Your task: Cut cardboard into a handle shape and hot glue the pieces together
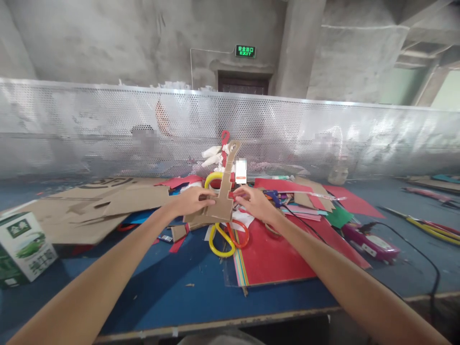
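Note:
My left hand point(191, 201) grips a stepped cardboard cut-out point(223, 191) that stands upright in the middle of the blue table point(161, 287), its narrow top with a small hole reaching up toward the mesh screen. My right hand point(253, 202) touches the cut-out's right side with fingers curled on its edge. Yellow and orange scissor handles point(227, 237) lie just below the cut-out, beside a stack of coloured paper topped by a red sheet point(276, 254).
Flat cardboard sheets point(89, 211) cover the left. A green and white carton point(23, 247) stands at the left edge. A purple glue gun point(370, 242) with a black cable point(413, 244) lies right. A perforated metal screen point(323, 139) closes the table's back.

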`<state>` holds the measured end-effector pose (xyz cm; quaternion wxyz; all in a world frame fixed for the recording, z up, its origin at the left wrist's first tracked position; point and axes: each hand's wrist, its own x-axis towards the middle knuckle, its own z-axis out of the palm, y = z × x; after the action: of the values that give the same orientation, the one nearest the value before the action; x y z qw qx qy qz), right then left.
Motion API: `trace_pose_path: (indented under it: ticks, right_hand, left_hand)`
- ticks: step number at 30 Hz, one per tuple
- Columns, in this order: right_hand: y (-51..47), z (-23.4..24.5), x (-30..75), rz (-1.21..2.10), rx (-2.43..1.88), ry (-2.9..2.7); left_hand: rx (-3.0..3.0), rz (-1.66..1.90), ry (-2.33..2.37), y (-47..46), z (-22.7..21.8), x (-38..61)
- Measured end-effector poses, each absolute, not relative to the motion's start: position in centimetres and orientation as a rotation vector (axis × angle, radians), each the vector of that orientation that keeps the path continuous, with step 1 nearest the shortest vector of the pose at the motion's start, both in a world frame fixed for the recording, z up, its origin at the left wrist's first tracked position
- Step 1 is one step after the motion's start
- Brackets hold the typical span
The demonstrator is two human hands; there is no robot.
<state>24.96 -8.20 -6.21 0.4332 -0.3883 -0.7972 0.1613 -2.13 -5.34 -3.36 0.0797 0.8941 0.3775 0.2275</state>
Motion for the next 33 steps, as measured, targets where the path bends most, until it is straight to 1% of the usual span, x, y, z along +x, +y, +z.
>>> trace_pose_path:
  ticks: [3, 5, 7, 12, 19, 33]
  right_hand:
    - [-8.3, -4.9, 26.8, 0.113, -1.183, -2.028]
    - [-8.3, -4.1, 28.4, -0.015, -1.404, -2.172]
    - [-8.2, -3.5, 30.2, -0.035, -1.648, -2.322]
    - [-7.9, -2.5, 33.8, -0.086, -1.855, -2.314]
    - [-7.6, -2.8, 34.6, 0.097, -1.873, -2.489]
    - [-8.2, -4.7, 30.0, 0.015, -1.648, -2.548]
  left_hand:
    - [2.659, 0.568, 1.136, -4.8, -2.7, -3.6]
    - [2.641, 0.523, 1.171, -4.8, -2.2, -4.3]
    - [2.605, 0.487, 1.235, -4.8, -1.9, -4.7]
    - [2.526, 0.459, 1.383, -4.5, -1.9, -5.4]
    - [2.484, 0.503, 1.370, -3.3, -2.6, -6.3]
    - [2.407, 0.581, 1.391, -1.9, -2.8, -8.0]
